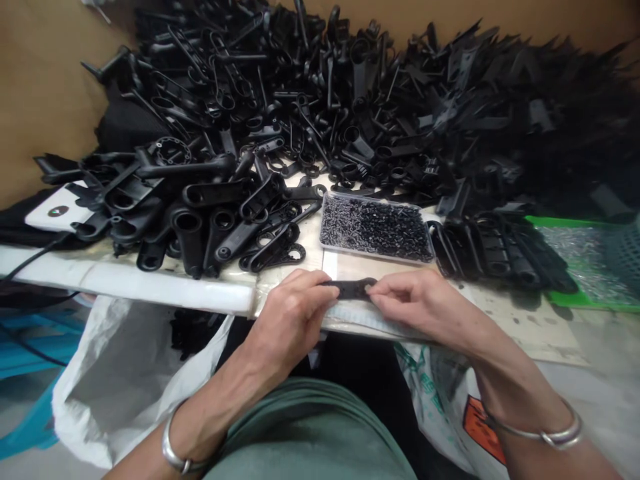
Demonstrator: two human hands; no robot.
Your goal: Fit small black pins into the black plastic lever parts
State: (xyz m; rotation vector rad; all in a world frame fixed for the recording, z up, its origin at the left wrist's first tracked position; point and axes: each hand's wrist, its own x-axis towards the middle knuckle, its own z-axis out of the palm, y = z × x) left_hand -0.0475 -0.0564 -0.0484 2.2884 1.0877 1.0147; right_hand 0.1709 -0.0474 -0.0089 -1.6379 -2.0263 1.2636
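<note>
Between my two hands is a short, flat black plastic part (353, 289), held level over the table's front edge. My left hand (295, 303) grips its left end between thumb and fingers. At its right end my right hand (417, 300) is closed in a pinch, fingertips touching the part; whether a small piece sits in that pinch is too small to tell. Just behind the hands stands a clear plastic box (377, 255) filled with small dark screws or pins (375, 225).
A large heap of black plastic parts (300, 100) covers the back. More parts (187, 237) lie at left near a white box (57, 208). At right are a row of black pieces (500, 250) and a green tray (555, 297). A white bag (115, 387) hangs below left.
</note>
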